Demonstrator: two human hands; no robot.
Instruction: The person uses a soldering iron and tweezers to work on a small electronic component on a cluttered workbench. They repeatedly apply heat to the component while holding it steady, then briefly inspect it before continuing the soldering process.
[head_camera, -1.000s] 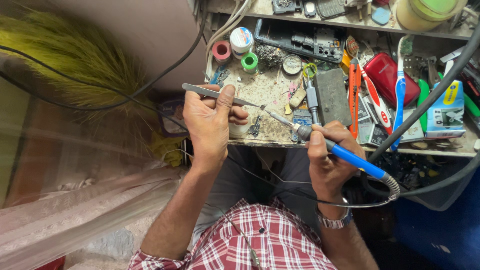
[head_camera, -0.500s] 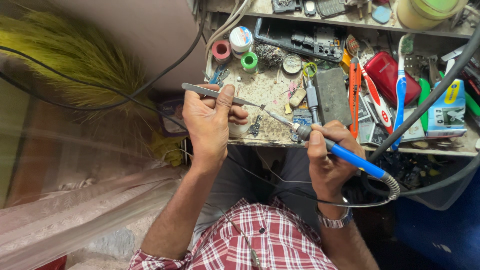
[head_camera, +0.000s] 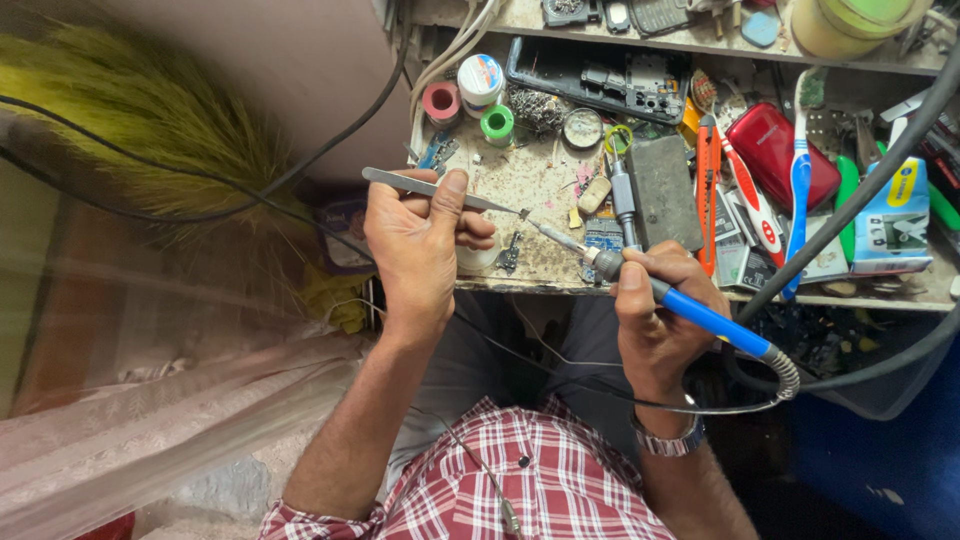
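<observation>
The left hand (head_camera: 420, 240) has its fingers clamped on metal tweezers (head_camera: 440, 190), tips pointing right over the cluttered workbench (head_camera: 530, 180). The right hand (head_camera: 655, 315) grips the blue-handled soldering iron (head_camera: 660, 295), fingers wrapped tight, its tip meeting the tweezers' tips, perhaps on a tiny part. Far right, a yellow-green tub (head_camera: 860, 22) sits on the shelf, contents hidden. A black tray (head_camera: 600, 75) holds small parts.

Metal tweezers (head_camera: 440, 190) are lying nearly level above the worktop (head_camera: 540, 185), tips pointing right. A blue-handled soldering iron (head_camera: 640, 285) is slanting up-left, its tip meeting the tweezers' tips, its cord trailing from the handle's end.
</observation>
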